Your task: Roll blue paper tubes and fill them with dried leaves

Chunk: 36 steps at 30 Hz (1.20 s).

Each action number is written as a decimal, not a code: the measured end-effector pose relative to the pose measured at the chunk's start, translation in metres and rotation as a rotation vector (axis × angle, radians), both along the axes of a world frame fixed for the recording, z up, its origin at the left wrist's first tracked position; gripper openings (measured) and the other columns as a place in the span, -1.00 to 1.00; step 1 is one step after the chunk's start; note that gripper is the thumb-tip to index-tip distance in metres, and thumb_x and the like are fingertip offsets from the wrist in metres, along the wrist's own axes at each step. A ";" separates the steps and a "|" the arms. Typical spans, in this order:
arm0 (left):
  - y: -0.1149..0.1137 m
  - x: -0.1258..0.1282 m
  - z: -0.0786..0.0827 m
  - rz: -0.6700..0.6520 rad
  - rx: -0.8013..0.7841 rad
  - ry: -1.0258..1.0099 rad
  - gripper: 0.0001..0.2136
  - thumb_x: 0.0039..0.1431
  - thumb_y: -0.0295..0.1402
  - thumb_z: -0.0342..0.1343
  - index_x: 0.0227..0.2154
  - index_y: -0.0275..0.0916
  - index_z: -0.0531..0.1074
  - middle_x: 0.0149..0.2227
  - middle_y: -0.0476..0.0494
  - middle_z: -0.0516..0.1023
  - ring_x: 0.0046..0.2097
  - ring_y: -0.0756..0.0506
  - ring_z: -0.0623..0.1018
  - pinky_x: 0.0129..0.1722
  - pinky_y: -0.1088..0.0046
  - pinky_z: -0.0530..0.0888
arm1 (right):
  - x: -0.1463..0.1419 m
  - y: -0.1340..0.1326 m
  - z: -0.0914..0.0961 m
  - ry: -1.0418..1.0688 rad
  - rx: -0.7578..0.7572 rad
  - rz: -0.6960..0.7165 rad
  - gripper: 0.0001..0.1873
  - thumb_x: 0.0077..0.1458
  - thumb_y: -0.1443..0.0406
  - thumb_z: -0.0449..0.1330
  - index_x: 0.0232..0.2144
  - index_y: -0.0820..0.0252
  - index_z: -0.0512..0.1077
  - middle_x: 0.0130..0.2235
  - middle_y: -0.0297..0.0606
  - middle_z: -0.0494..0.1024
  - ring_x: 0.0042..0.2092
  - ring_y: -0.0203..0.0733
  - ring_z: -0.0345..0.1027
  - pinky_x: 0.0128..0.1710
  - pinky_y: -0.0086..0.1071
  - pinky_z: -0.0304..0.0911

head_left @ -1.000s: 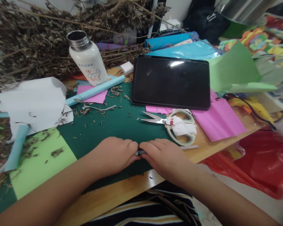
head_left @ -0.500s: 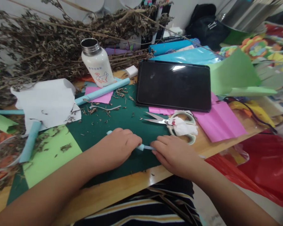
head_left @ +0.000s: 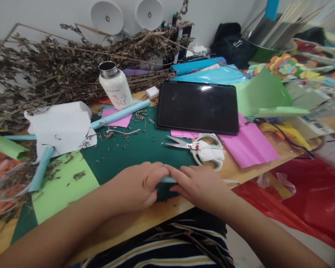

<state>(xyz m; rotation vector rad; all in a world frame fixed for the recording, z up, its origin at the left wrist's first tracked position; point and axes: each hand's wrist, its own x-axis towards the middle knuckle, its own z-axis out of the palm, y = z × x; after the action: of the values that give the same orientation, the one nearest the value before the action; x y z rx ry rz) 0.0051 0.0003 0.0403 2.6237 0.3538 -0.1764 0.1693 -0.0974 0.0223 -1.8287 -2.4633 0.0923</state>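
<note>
My left hand (head_left: 139,186) is closed round a light blue paper tube (head_left: 168,179) above the dark green mat (head_left: 123,156). My right hand (head_left: 198,182) meets it from the right, its fingers curled over the same tube, and the two hands touch at the index fingers. Only a short piece of the tube shows between them. A thin pale stick (head_left: 231,181) juts out beyond my right hand. Just past that hand lie scissors (head_left: 181,143), blades apart, with white tissue wrapped on the handles.
Behind the mat stand a white bottle (head_left: 115,89) and a black tablet (head_left: 198,108). Another blue tube (head_left: 123,113) lies by the bottle. Dried plants (head_left: 58,70) fill the back left. Pink paper (head_left: 249,147) and a red bag (head_left: 304,197) are at right.
My hands have come together, covering most of the tube and the stick that showed between them. Some of the stick now sticks out right of my right hand. The view has shifted slightly.
</note>
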 end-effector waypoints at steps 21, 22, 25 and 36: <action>0.017 -0.019 -0.017 0.180 -0.767 -0.635 -0.74 0.05 -0.38 -0.04 -0.16 -0.23 0.30 -0.29 -0.17 0.39 -0.29 -0.06 0.41 -0.30 0.41 0.35 | 0.034 -0.002 0.016 0.478 -0.298 -0.299 -0.71 0.11 0.15 -0.17 -0.37 0.16 0.26 -0.56 -0.35 0.34 -0.50 -0.27 0.23 -0.53 -0.44 0.10; 0.018 -0.018 -0.015 0.206 -0.742 -0.567 -0.76 0.04 -0.38 -0.03 -0.19 -0.25 0.33 -0.33 -0.16 0.41 -0.31 -0.06 0.41 -0.31 0.43 0.35 | 0.033 -0.001 0.016 0.452 -0.307 -0.300 -0.71 0.11 0.15 -0.17 -0.36 0.16 0.26 -0.55 -0.33 0.35 -0.49 -0.26 0.25 -0.52 -0.43 0.10; 0.018 -0.016 -0.014 0.339 -0.768 -0.439 -0.80 0.03 -0.36 -0.01 -0.28 -0.30 0.38 -0.40 -0.14 0.43 -0.37 -0.03 0.42 -0.38 0.47 0.36 | 0.030 0.002 0.016 0.351 -0.336 -0.302 -0.72 0.11 0.17 -0.17 -0.33 0.16 0.26 -0.51 -0.29 0.40 -0.45 -0.21 0.28 -0.51 -0.41 0.10; 0.015 -0.002 -0.033 0.827 -1.196 -0.767 -0.88 -0.14 -0.40 0.18 -0.55 -0.30 0.35 -0.46 -0.07 0.53 -0.45 0.01 0.51 -0.44 0.55 0.46 | -0.002 0.011 0.022 0.393 -0.392 -0.292 -0.73 0.07 0.21 -0.06 -0.15 0.12 0.18 -0.48 -0.33 0.40 -0.46 -0.24 0.28 -0.54 -0.45 0.02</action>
<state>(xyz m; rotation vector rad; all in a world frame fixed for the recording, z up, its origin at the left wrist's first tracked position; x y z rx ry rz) 0.0029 0.0149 0.0071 1.0920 0.7109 0.6665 0.1672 -0.0866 0.0447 -2.0430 -1.9888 0.8777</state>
